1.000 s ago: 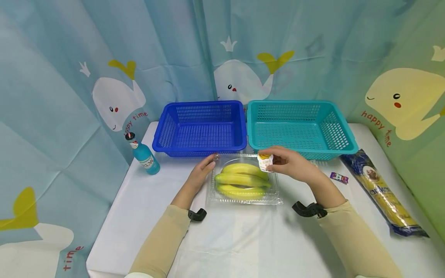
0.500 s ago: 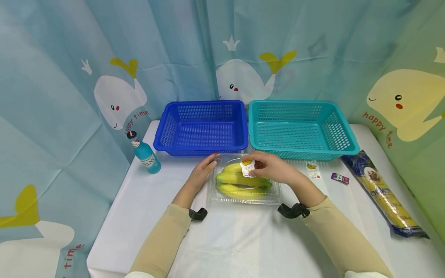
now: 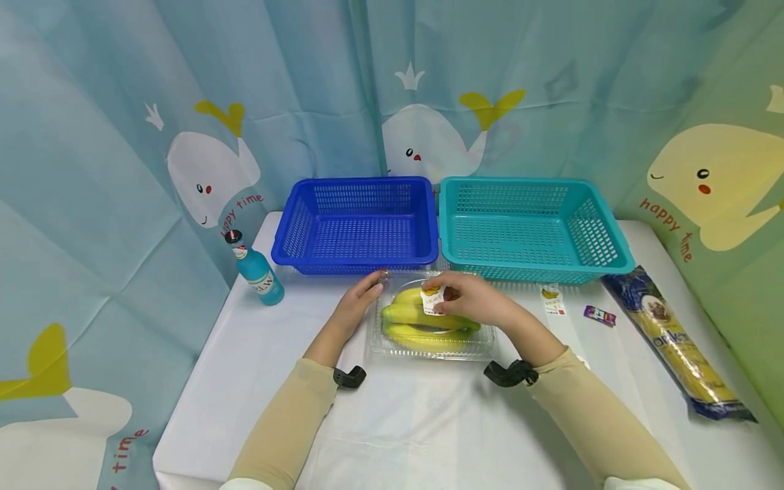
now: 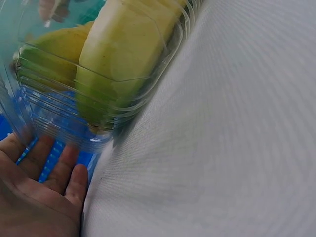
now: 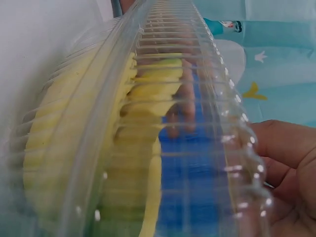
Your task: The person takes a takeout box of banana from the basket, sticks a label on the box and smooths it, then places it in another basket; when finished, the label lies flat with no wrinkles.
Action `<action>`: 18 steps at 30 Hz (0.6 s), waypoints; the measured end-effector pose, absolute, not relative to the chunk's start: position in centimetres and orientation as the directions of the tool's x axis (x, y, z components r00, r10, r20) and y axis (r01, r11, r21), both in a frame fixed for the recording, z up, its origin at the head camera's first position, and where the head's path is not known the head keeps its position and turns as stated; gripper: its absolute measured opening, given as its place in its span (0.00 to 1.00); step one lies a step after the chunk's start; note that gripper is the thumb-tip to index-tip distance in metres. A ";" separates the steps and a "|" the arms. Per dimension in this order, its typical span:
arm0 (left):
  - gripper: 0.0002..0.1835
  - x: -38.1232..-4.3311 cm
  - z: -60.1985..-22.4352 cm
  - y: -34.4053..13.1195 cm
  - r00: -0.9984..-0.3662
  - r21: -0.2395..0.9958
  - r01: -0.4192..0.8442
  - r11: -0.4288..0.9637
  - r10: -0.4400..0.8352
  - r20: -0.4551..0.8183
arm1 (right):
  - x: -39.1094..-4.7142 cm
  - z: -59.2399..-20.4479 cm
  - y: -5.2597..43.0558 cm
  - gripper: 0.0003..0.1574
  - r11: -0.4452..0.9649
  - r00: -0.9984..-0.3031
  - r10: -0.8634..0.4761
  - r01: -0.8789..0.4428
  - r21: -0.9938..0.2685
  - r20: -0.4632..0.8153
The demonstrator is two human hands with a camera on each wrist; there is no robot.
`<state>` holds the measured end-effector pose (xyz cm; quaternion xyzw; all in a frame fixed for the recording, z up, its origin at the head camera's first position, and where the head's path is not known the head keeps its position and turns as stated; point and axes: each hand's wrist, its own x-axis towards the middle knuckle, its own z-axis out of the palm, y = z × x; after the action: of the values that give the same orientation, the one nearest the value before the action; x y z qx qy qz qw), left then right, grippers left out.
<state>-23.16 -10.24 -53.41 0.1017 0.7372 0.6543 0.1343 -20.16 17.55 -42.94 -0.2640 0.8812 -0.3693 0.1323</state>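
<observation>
A clear plastic clamshell box (image 3: 380, 344) lies on the white table with several bananas (image 3: 422, 316) inside. My left hand (image 3: 357, 304) rests at the box's left side; in the left wrist view, that hand's fingers (image 4: 63, 165) extend against the ribbed wall. Over the lid, my right hand (image 3: 474, 299) pinches a small white label (image 3: 433, 301) printed with bananas. Whether the label touches the lid I cannot tell. The right wrist view shows part of the right hand (image 5: 289, 168) beyond the lid's ribbed edge, with the label hidden.
Behind the box stand a blue basket (image 3: 355, 262) and a teal basket (image 3: 533, 257). A blue bottle (image 3: 260, 278) is at the left. To the right lie a label strip (image 3: 553, 300), a small purple packet (image 3: 599, 315) and a long pasta bag (image 3: 670, 347).
My right hand has moved left with the label, from the lid's right side to above the bananas. The label strip on the table has come into sight. My left hand has stayed at the box.
</observation>
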 end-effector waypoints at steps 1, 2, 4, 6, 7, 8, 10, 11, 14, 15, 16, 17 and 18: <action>0.36 -23.2 -53.4 -10.2 -0.943 0.993 -0.026 0.119 0.328 -0.064 | -20.1 -42.9 17.5 0.26 0.598 -0.827 -0.560 -0.369 -0.712 -0.042; 0.36 -23.2 -53.4 -10.2 -0.943 0.993 -0.024 0.116 0.327 -0.061 | -20.1 -42.9 17.4 0.26 0.609 -0.828 -0.558 -0.371 -0.701 -0.046; 0.36 -23.1 -53.5 -10.2 -0.944 0.993 -0.022 0.114 0.324 -0.058 | -20.1 -42.9 17.2 0.25 0.629 -0.831 -0.554 -0.374 -0.682 -0.054; 0.36 -23.2 -53.5 -10.2 -0.945 0.993 -0.025 0.118 0.322 -0.062 | -20.0 -42.8 17.0 0.23 0.645 -0.833 -0.550 -0.376 -0.665 -0.063; 0.36 -23.2 -53.5 -10.2 -0.945 0.992 -0.024 0.121 0.321 -0.062 | -20.0 -42.8 16.9 0.22 0.656 -0.834 -0.548 -0.381 -0.652 -0.065; 0.36 -23.2 -53.6 -10.2 -0.945 0.992 -0.025 0.122 0.320 -0.063 | -19.9 -42.8 16.8 0.22 0.664 -0.834 -0.548 -0.385 -0.640 -0.067; 0.36 -23.3 -53.6 -10.3 -0.945 0.991 -0.025 0.128 0.320 -0.065 | -19.8 -42.8 16.6 0.21 0.677 -0.831 -0.552 -0.398 -0.619 -0.069; 0.35 -23.3 -53.6 -10.3 -0.945 0.991 -0.025 0.131 0.320 -0.066 | -19.8 -42.8 16.6 0.20 0.683 -0.828 -0.556 -0.412 -0.603 -0.065; 0.35 -23.2 -53.6 -10.3 -0.946 0.990 -0.023 0.138 0.316 -0.066 | -19.6 -42.6 16.3 0.20 0.697 -0.820 -0.570 -0.449 -0.559 -0.053; 0.35 -23.2 -53.6 -10.3 -0.946 0.990 -0.021 0.139 0.316 -0.065 | -19.6 -42.6 16.2 0.20 0.701 -0.818 -0.573 -0.458 -0.546 -0.049; 0.34 -23.2 -53.5 -10.3 -0.947 0.990 -0.021 0.140 0.316 -0.064 | -19.5 -42.6 16.1 0.20 0.705 -0.817 -0.575 -0.467 -0.533 -0.045; 0.34 -23.2 -53.5 -10.3 -0.946 0.990 -0.020 0.138 0.318 -0.063 | -19.5 -42.5 16.0 0.20 0.710 -0.817 -0.574 -0.471 -0.524 -0.043; 0.34 -23.2 -53.4 -10.3 -0.946 0.990 -0.018 0.138 0.319 -0.062 | -19.4 -42.5 15.9 0.20 0.712 -0.819 -0.572 -0.471 -0.521 -0.043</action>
<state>-23.16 -10.29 -53.42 0.1013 0.7428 0.6488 0.1302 -19.41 15.95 -42.48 -0.2835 0.9197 -0.2521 0.1011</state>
